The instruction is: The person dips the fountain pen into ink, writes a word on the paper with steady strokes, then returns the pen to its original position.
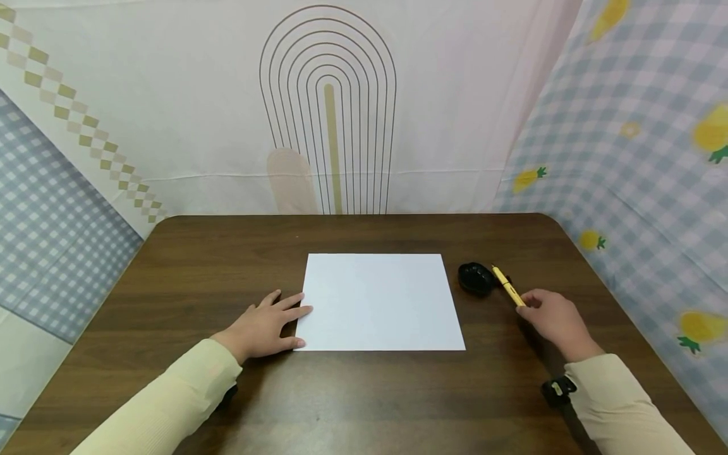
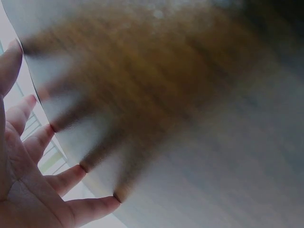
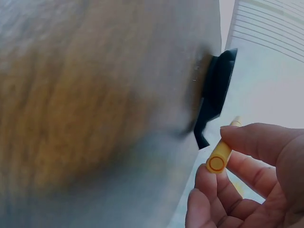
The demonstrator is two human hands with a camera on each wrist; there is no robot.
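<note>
My left hand (image 1: 264, 325) rests with spread fingers at the left edge of a blank white sheet of paper (image 1: 381, 303). Its fingertips touch the sheet's edge and the brown table beside it; in the left wrist view the fingers (image 2: 99, 209) are nearly straight. My right hand (image 1: 554, 314) pinches a slim yellow pen (image 1: 508, 285) between thumb and fingers. The pen slants up and away, its round end facing the camera in the right wrist view (image 3: 217, 164). Right beside the pen sits a rounded black object (image 1: 475, 279) with a bent arm; its kind is unclear.
Both hands work over a dark brown wooden table (image 1: 387, 404) with rounded back corners. A pale curtain (image 1: 199, 95) with arches hangs behind it. Blue checked cloth (image 1: 643, 189) with yellow fruit borders the right side. A dark band (image 1: 558, 390) circles the right wrist.
</note>
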